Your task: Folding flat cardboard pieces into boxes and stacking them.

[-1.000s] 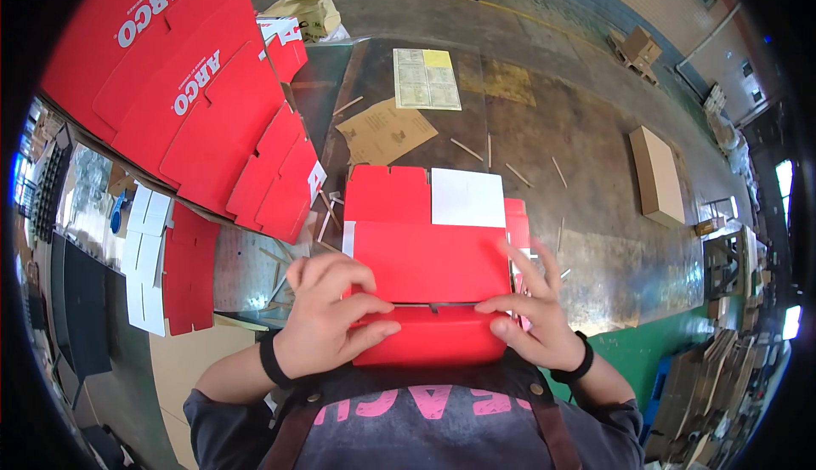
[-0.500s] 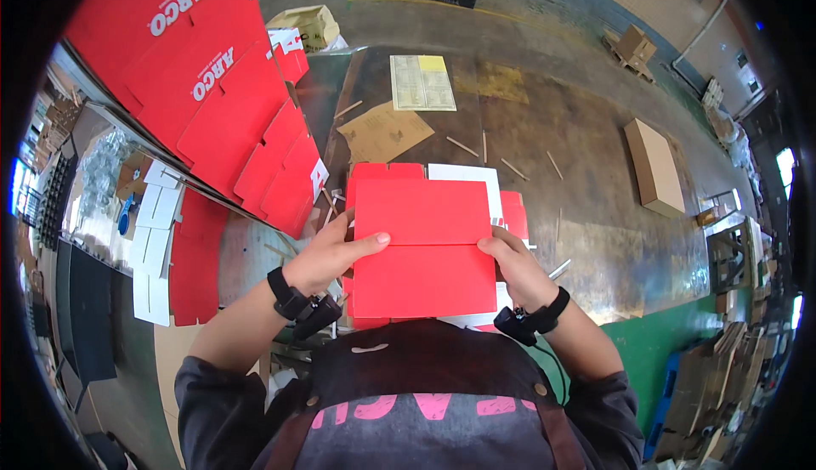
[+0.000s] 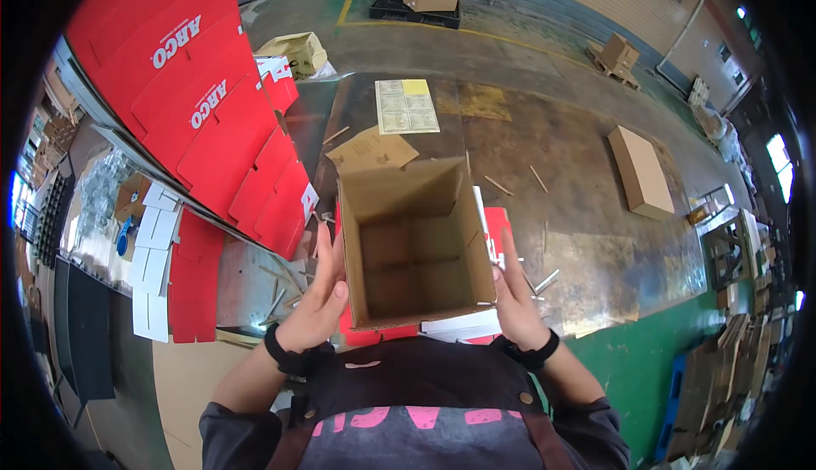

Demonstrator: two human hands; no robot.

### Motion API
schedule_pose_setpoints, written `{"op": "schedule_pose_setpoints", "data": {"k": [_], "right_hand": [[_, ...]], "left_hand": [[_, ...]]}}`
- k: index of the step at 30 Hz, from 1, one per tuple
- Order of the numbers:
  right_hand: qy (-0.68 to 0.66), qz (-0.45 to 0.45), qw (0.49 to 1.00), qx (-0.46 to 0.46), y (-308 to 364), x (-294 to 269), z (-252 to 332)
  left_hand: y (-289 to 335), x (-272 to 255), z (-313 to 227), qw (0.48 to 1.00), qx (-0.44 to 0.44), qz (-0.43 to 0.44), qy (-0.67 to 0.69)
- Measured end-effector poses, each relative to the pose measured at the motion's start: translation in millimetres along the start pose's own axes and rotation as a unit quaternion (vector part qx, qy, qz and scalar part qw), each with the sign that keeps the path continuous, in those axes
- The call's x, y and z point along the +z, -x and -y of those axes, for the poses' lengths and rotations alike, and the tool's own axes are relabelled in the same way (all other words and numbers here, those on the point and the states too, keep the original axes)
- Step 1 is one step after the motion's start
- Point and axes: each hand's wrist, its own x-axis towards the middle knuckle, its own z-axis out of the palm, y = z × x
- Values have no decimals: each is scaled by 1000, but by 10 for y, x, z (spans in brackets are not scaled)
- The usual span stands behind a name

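An open cardboard box [image 3: 412, 257] stands mouth up between my hands, close in front of my apron. Its plain brown inside shows, with crossing seams on the bottom. My left hand [image 3: 316, 300] lies along the box's left side, fingers stretched and thumb by the near left corner. On the right side, my right hand [image 3: 516, 304] has its fingers extended beside the wall. Whether either palm presses on the cardboard I cannot tell. Red and white folded cardboard [image 3: 495, 225] lies under and around the box, mostly hidden by it.
Tall red cardboard sheets [image 3: 200, 104] lean at the left. A brown sheet [image 3: 370, 149] and a printed paper [image 3: 406, 106] lie beyond the box. Thin strips [image 3: 499, 185] are scattered on the metal table [image 3: 578, 240], and a long brown carton [image 3: 639, 171] sits at its right.
The box has been turned over: its closed red face was up, and now its open mouth is. Both hands have gone from gripping its sides to lying along them with fingers straightened.
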Motion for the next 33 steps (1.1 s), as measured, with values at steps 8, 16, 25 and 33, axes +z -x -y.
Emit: {"op": "schedule_pose_setpoints", "data": {"k": [8,16,25,33], "right_hand": [[438,157,878,-108,-74,-187,277],[659,165,716,-162,-320,-168,397],[595,79,765,-233,-325,-186,69],[574,-45,811,-99,-103,-236,143]], "left_hand": [[-97,-147,-426,910,-26,136,-391],[-422,-390,-285,798,8,205,-566],[-391,-331,-62,790,44,191,-580],[-313,-254,-127,776,39,124,-617]]}}
